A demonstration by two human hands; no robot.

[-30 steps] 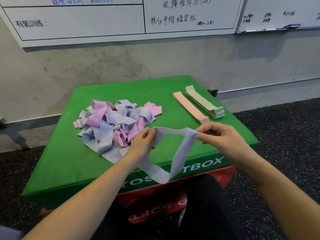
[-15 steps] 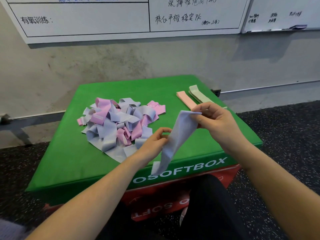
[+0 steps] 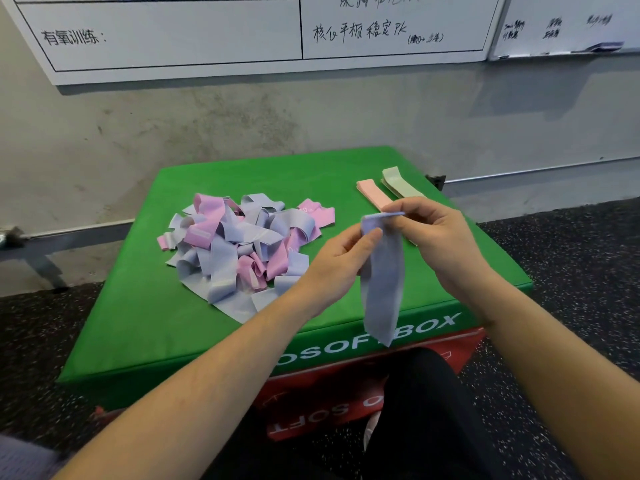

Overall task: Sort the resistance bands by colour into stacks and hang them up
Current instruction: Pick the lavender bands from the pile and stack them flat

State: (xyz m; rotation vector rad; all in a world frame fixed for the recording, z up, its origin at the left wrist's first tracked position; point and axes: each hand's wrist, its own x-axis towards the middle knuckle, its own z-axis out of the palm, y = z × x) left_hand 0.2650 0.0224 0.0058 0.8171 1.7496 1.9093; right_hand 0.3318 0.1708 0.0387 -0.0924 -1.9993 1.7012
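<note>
A lilac resistance band (image 3: 382, 282) hangs flat and folded from both hands above the front of the green soft box (image 3: 145, 327). My left hand (image 3: 337, 261) pinches its upper left edge with the thumb on top. My right hand (image 3: 438, 233) pinches its top end. A tangled heap of lilac and pink bands (image 3: 242, 247) lies on the box's left half. At the far right corner lie a neat peach stack (image 3: 374, 195) and a pale green stack (image 3: 400, 181), both partly hidden behind my right hand.
The green box sits on a red box (image 3: 311, 407) on dark speckled floor (image 3: 571, 271). A concrete wall with whiteboards (image 3: 207, 32) rises behind. My dark-clad knees (image 3: 415, 410) are under the front edge.
The open loop held wide between my hands has been brought together into a flat strip hanging down. My left hand rose to the top end beside my right hand.
</note>
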